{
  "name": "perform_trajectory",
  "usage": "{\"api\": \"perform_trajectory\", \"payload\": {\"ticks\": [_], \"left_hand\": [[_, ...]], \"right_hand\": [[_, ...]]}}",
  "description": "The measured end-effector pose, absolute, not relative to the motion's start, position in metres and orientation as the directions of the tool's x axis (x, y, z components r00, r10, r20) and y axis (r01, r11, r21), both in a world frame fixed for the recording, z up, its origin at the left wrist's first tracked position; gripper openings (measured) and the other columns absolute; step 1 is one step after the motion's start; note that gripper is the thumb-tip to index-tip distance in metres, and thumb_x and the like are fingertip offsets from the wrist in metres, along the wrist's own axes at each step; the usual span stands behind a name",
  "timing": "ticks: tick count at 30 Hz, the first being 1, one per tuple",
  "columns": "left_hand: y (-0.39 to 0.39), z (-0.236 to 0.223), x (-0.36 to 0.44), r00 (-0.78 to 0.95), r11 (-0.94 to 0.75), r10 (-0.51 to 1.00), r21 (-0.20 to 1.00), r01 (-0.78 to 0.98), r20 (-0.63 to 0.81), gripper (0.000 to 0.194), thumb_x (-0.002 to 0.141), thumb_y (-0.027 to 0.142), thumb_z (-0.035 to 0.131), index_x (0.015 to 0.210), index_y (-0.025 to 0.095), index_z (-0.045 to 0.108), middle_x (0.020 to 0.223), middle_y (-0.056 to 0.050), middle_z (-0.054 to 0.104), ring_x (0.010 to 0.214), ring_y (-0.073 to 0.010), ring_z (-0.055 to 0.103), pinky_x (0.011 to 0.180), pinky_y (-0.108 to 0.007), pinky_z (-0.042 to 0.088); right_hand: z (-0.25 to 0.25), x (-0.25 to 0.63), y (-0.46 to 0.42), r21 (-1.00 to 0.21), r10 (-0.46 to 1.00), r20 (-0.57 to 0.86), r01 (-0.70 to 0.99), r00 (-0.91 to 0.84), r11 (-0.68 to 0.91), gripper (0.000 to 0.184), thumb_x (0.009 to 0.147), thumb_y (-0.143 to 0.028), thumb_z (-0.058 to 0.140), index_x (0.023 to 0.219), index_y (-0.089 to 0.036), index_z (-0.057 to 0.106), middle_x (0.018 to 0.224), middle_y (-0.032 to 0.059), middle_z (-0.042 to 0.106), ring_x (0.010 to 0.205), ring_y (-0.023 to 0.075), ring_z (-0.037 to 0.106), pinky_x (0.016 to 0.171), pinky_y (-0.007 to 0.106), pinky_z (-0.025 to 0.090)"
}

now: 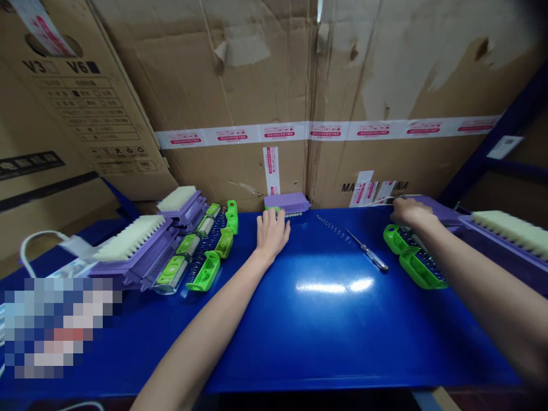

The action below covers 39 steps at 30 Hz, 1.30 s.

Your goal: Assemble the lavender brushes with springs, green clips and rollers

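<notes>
Near the back of the blue table, my left hand point(272, 233) has its fingers bent down over a green plastic piece point(271, 209), only partly visible. Right behind it lies a purple brush part point(287, 201) with pale bristles underneath. My right hand point(410, 212) is closed at the back right, beside a purple plastic part point(445, 210); what its fingers hold is hidden. Below that hand lie green plastic shells point(422, 269) with a spring next to them. Between the hands are a thin coil spring point(333, 228) and a screwdriver point(372, 258) with a clear handle.
On the left stand purple brushes point(143, 260) with cream bristles, clear-and-green pieces point(173, 271), springs and green shells point(205, 271). A bristled purple brush point(514, 234) lies far right. Cardboard boxes point(257, 68) wall off the back of the blue table point(325, 337).
</notes>
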State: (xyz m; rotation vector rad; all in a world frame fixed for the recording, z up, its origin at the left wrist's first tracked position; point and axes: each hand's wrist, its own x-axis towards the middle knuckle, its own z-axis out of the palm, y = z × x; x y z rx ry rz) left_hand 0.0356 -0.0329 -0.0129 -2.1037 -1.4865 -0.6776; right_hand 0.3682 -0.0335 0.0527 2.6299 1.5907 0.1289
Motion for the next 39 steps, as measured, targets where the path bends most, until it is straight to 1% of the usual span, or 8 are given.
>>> {"api": "perform_trajectory", "payload": {"ticks": [4, 8, 11, 15, 19, 23, 33, 39], "left_hand": [[-0.033, -0.012, 0.036, 0.299, -0.313, 0.720, -0.091, 0.945, 0.626, 0.034, 0.090, 0.033, 0.040, 0.114, 0.013, 0.054, 0.104, -0.016, 0.056, 0.094, -0.0305, 0.051, 0.075, -0.040, 0.041], [-0.033, -0.012, 0.036, 0.312, -0.339, 0.710, -0.082, 0.937, 0.632, 0.034, 0.091, 0.033, 0.040, 0.114, 0.013, 0.054, 0.104, -0.016, 0.056, 0.095, -0.0305, 0.051, 0.076, -0.041, 0.040], [-0.033, -0.013, 0.036, 0.336, -0.382, 0.678, -0.077, 0.921, 0.654, 0.035, 0.092, 0.034, 0.038, 0.116, 0.013, 0.053, 0.104, -0.016, 0.057, 0.096, -0.0295, 0.051, 0.076, -0.039, 0.040], [-0.034, -0.013, 0.035, 0.484, -0.565, 0.569, -0.112, 0.818, 0.665, 0.037, 0.091, 0.037, 0.040, 0.117, 0.013, 0.052, 0.104, -0.014, 0.057, 0.097, -0.0277, 0.051, 0.079, -0.038, 0.040], [-0.036, -0.011, 0.034, 0.615, -0.710, 0.466, -0.146, 0.689, 0.636, 0.041, 0.086, 0.037, 0.047, 0.117, 0.011, 0.051, 0.108, -0.014, 0.057, 0.098, -0.0274, 0.050, 0.084, -0.039, 0.040], [-0.035, -0.012, 0.033, 0.671, -0.764, 0.461, -0.125, 0.633, 0.580, 0.037, 0.082, 0.032, 0.051, 0.113, 0.012, 0.053, 0.107, -0.013, 0.059, 0.100, -0.0271, 0.051, 0.085, -0.039, 0.039], [-0.028, -0.018, 0.032, 0.647, -0.769, 0.442, -0.108, 0.630, 0.621, 0.023, 0.093, 0.027, 0.042, 0.094, 0.015, 0.061, 0.104, -0.009, 0.063, 0.098, -0.0227, 0.054, 0.086, -0.038, 0.038], [-0.028, -0.019, 0.032, 0.594, -0.761, 0.490, -0.018, 0.648, 0.639, 0.028, 0.090, 0.036, 0.049, 0.105, 0.015, 0.060, 0.102, -0.009, 0.063, 0.097, -0.0240, 0.053, 0.087, -0.039, 0.039]], "right_hand": [[0.052, 0.361, -0.033, 0.103, 0.888, 0.043, 0.882, 0.457, -0.459, 0.034, 0.081, -0.017, 0.050, 0.113, -0.009, 0.059, 0.116, 0.0249, 0.060, 0.106, 0.0328, 0.061, 0.080, 0.038, 0.046], [0.065, 0.343, -0.028, 0.127, 0.921, 0.189, 0.921, 0.341, -0.367, 0.033, 0.086, -0.020, 0.045, 0.114, -0.007, 0.056, 0.111, 0.0260, 0.062, 0.107, 0.0336, 0.059, 0.086, 0.042, 0.042], [0.068, 0.316, -0.027, 0.080, 0.952, 0.290, 0.989, 0.100, -0.128, 0.033, 0.085, -0.025, 0.051, 0.114, -0.012, 0.058, 0.111, 0.0196, 0.065, 0.107, 0.0305, 0.060, 0.086, 0.038, 0.044], [0.052, 0.261, -0.032, -0.149, 0.909, 0.277, 0.921, -0.311, 0.360, 0.031, 0.081, -0.028, 0.061, 0.110, -0.018, 0.063, 0.112, 0.0089, 0.068, 0.104, 0.0228, 0.063, 0.089, 0.029, 0.046], [0.030, 0.214, -0.040, -0.322, 0.825, 0.329, 0.766, -0.460, 0.556, 0.049, 0.075, -0.015, 0.064, 0.123, -0.018, 0.056, 0.118, 0.0089, 0.065, 0.107, 0.0230, 0.062, 0.091, 0.031, 0.047], [0.019, 0.203, -0.042, -0.408, 0.797, 0.359, 0.687, -0.485, 0.601, 0.063, 0.071, -0.005, 0.060, 0.131, -0.015, 0.048, 0.122, 0.0113, 0.062, 0.112, 0.0233, 0.060, 0.095, 0.033, 0.047], [0.001, 0.230, -0.043, -0.429, 0.840, 0.390, 0.732, -0.377, 0.528, 0.060, 0.075, -0.020, 0.065, 0.132, -0.017, 0.048, 0.114, 0.0115, 0.065, 0.105, 0.0265, 0.062, 0.093, 0.041, 0.048], [-0.009, 0.222, -0.041, -0.465, 0.798, 0.466, 0.662, -0.381, 0.588, 0.063, 0.075, -0.020, 0.067, 0.134, -0.019, 0.045, 0.120, 0.0115, 0.063, 0.111, 0.0246, 0.060, 0.097, 0.041, 0.047]]}}
